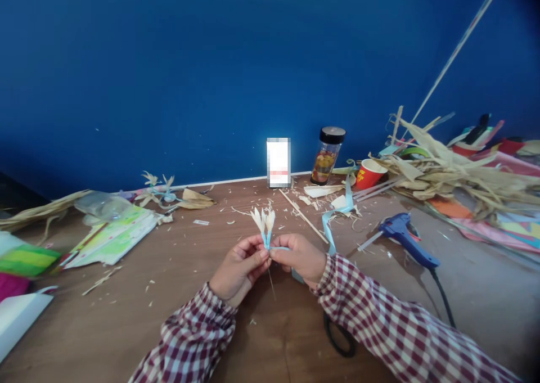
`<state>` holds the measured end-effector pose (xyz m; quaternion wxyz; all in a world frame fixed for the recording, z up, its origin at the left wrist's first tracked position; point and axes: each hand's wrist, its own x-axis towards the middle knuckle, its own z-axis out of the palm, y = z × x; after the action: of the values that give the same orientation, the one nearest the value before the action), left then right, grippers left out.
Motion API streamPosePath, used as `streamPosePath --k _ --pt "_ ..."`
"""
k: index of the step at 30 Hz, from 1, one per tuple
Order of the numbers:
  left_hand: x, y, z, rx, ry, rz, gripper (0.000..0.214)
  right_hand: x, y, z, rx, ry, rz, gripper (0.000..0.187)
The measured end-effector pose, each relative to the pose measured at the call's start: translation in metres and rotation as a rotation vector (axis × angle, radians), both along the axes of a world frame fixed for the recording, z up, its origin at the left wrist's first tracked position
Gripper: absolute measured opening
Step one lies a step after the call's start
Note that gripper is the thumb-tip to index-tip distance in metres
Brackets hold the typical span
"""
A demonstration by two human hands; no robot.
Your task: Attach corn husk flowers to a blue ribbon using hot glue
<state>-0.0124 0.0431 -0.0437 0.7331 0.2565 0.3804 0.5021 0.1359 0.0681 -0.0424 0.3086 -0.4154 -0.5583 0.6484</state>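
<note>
Between my hands stands a small handmade flower [263,221] with pale husk-like petals, its stem wrapped in light blue, and a thin wire running down below the fingers. My left hand [244,266] pinches the stem from the left. From the right, my right hand [300,256] pinches a light blue ribbon [329,232] where it meets the stem. The ribbon's loose part trails behind the right hand across the table. How the ribbon is wound under the fingertips is hidden.
A blue glue gun [407,238] lies right of my right hand, its black cord curving toward me. Farther back stand a lidded jar [328,157] and a red paper cup [370,174]. Dried husks [451,163] pile up at right. Other husk flowers [159,189] lie back left.
</note>
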Motion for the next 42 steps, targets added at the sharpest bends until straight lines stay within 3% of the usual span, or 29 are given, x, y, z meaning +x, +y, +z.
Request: streamPosePath --k 7,13,23,26,29,36,39,42 --pt "0.002 -0.002 0.000 0.021 -0.026 0.032 0.026 0.000 0.000 -0.001 0.003 0.008 -0.012 0.016" --pt "0.001 0.000 0.000 -0.032 -0.029 -0.059 0.027 0.004 0.005 -0.010 0.053 -0.085 0.037 0.023" --pt "0.001 0.002 -0.004 -0.038 0.021 0.048 0.022 0.005 0.007 -0.010 0.255 -0.176 -0.020 0.021" --pt "0.000 0.003 -0.002 -0.034 0.014 0.068 0.022 0.003 0.007 -0.008 0.230 -0.128 -0.040 0.026" --pt "-0.002 0.004 0.001 -0.038 0.028 0.069 0.025 0.001 0.006 -0.006 0.115 -0.079 -0.082 0.031" --pt "-0.008 0.003 0.002 -0.055 0.044 -0.003 0.026 -0.001 0.004 -0.001 -0.093 0.042 -0.146 0.022" --pt "-0.009 0.003 0.001 -0.057 0.041 -0.026 0.025 0.000 0.004 0.000 -0.076 0.045 -0.132 0.020" --pt "-0.009 0.003 0.001 -0.057 0.039 -0.016 0.025 0.002 0.006 -0.001 0.076 -0.005 -0.126 0.015"
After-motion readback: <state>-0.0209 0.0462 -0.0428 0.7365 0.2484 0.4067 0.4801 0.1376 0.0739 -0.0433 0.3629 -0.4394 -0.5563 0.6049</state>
